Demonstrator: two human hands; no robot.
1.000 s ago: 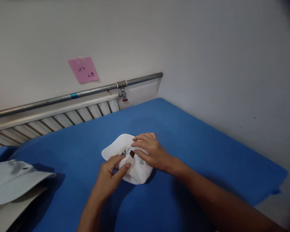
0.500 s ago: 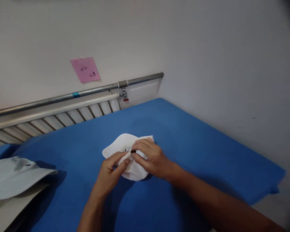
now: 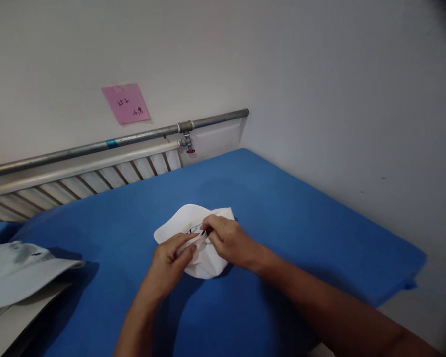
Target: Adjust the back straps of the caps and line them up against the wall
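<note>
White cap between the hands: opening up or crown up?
Opening up: the white cap shows dark marks inside, between its brim and near band.

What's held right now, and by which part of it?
The white cloth cap, by its opening's near edge, pinched in the left hand. The right hand is at that edge too; its hold is hidden.

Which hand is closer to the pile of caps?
Left. The left hand is right of the pile of caps, at the white cap; the right hand is farther right, on that cap.
</note>
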